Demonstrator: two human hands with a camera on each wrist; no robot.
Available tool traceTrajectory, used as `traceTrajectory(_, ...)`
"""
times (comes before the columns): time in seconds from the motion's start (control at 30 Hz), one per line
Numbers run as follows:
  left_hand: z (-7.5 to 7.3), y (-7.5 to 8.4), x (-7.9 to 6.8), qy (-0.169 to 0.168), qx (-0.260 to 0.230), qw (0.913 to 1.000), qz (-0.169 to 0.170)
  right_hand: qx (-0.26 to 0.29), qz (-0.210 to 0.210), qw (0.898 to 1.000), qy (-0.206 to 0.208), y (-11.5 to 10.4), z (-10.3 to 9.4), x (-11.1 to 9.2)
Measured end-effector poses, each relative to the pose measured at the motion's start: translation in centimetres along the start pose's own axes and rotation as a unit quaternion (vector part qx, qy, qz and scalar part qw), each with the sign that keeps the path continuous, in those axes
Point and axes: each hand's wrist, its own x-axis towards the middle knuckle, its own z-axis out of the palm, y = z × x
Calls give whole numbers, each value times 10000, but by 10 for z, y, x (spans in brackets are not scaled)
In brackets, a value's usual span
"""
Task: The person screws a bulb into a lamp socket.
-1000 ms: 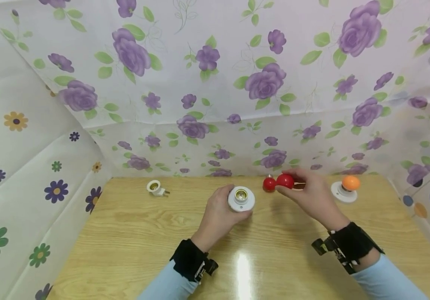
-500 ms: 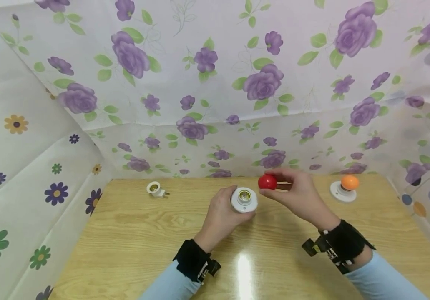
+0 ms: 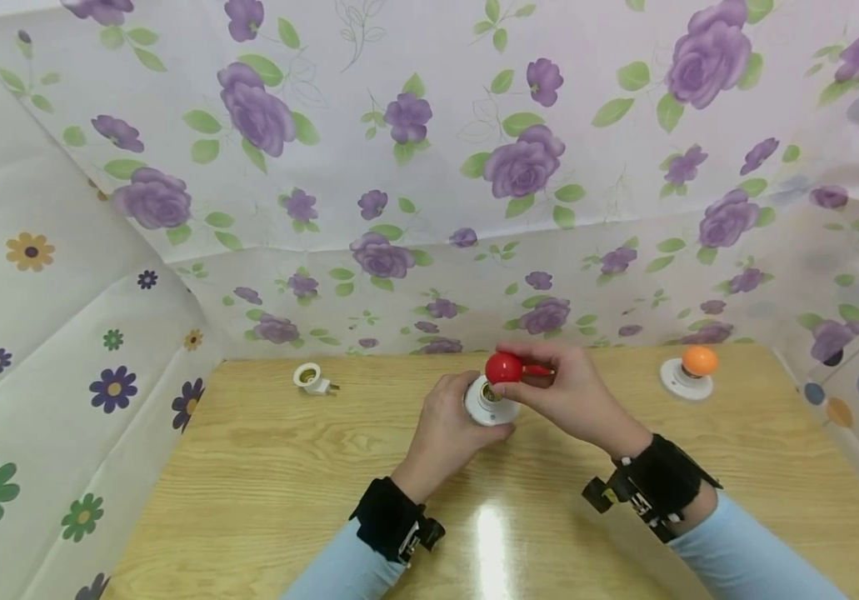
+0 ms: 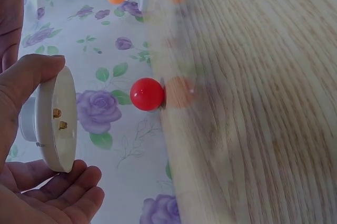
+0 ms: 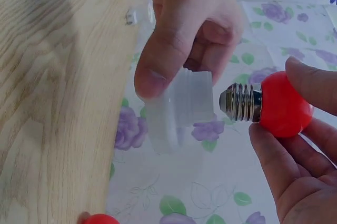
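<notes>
My left hand (image 3: pixel 444 425) grips a round white lamp holder (image 3: pixel 494 413) by its rim, raised over the table, with the brass-lined socket facing up. In the left wrist view, the underside of this lamp holder (image 4: pixel 66 92) shows two brass screws. My right hand (image 3: pixel 579 400) pinches a red light bulb (image 3: pixel 503 367) right over the socket. The right wrist view has the held bulb's metal screw base (image 5: pixel 241 101) pointing at the socket's mouth, a small gap between them. A second red bulb (image 4: pixel 147 94) stands on the table, mostly hidden behind my right hand in the head view.
At the back left of the wooden table (image 3: pixel 272 500) lies a white plug-in socket (image 3: pixel 312 378) with two prongs. An orange bulb (image 3: pixel 699 362) sits in another white lamp holder (image 3: pixel 680 385) at the back right. A flowered cloth (image 3: pixel 399 167) hangs behind the table.
My right hand has carried the red bulb leftward, from beside the second red bulb to over the socket. My left hand has shifted slightly right with the lamp holder.
</notes>
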Motion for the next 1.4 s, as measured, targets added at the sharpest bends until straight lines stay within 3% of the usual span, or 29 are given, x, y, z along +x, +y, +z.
traceTrajectory(0.43, 0, 3, 4, 35, -317, 9992, 235, -235, -164, 9995, -93, 33, 2, 1)
traceTrajectory(0.8, 2, 4, 3, -24, -560, 9981, 244, -252, -54, 9996, 94, 16, 9, -6)
traceTrajectory(1.07, 2, 3, 2, -36, -444, 9987, 265, -233, 16, 9995, 235, 14, 11, -8)
traceTrajectory(1.4, 2, 0, 1, 16, -393, 9987, 339, -763, -189, 9969, 28, 10, 5, -9)
